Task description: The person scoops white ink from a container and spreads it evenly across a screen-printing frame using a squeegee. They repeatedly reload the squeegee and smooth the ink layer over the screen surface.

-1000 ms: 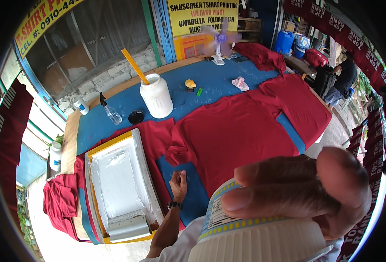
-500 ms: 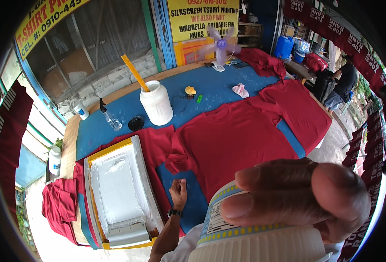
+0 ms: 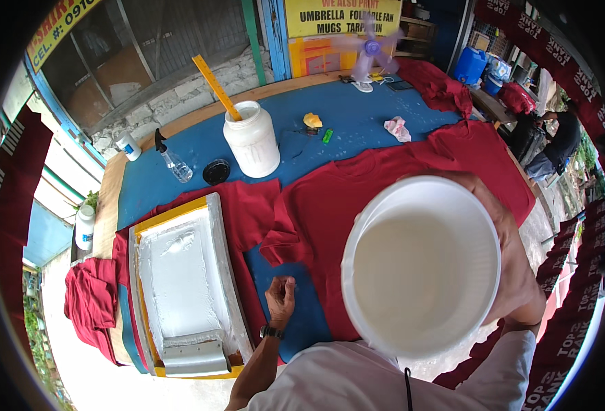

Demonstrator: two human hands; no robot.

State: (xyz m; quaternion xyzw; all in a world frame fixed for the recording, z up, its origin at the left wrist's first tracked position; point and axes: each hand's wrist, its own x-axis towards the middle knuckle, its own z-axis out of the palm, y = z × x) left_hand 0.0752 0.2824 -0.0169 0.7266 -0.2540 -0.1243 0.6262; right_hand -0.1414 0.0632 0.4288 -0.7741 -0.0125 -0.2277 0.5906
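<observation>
My right hand (image 3: 508,253) is wrapped around a large white plastic cup (image 3: 420,267) held up at the right. Its round mouth faces me and shows a pale inside; whether liquid is in it I cannot tell. My left hand (image 3: 280,299), with a watch on the wrist, is curled closed at the table's near side, with nothing seen in it. Left of it lies a screen printing frame (image 3: 221,267) smeared with white ink (image 3: 179,274). A metal-handled squeegee (image 3: 194,357) rests at its near end. Beyond the cup a dark red shirt (image 3: 347,188) lies flat.
On the blue table (image 3: 343,103) stand a white tub (image 3: 253,147) with a yellow stick (image 3: 215,88), a spray bottle (image 3: 176,164), a black lid (image 3: 216,172) and a purple fan (image 3: 369,49). A crumpled cloth (image 3: 398,129) lies farther right. Another person (image 3: 556,147) bends at the far right.
The cup has gone from close before me, side-on, to lower and farther off, its mouth now turned toward me. My left hand keeps its place. The view has shifted slightly.
</observation>
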